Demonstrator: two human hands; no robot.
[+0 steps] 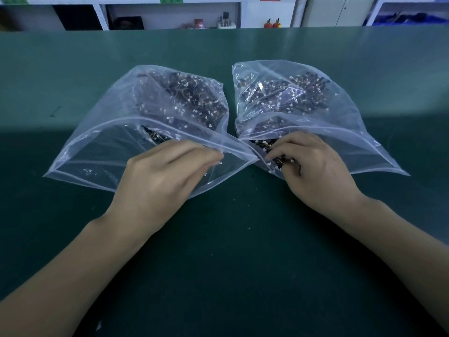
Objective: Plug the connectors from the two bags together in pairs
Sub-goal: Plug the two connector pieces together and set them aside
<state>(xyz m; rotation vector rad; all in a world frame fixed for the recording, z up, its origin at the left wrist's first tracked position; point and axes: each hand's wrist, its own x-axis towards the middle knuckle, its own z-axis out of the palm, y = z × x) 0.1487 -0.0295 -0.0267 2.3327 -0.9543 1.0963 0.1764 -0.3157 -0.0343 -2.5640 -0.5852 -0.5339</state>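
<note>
Two clear plastic zip bags lie side by side on the green table, mouths toward me. The left bag (102, 132) and the right bag (345, 132) each hold a heap of dark wired connectors with small white plugs (184, 98) (291, 93). My left hand (165, 176) reaches into the mouth of the left bag, fingers stretched forward under the bag's upper lip; what its fingertips touch is hidden. My right hand (313, 166) sits at the mouth of the right bag, fingers curled round a small clump of connectors (279, 161).
The green table (228, 251) spreads wide in front of and behind the bags. Beyond its far edge stand white shelves (170, 13) with small items and a pale cabinet (340, 10).
</note>
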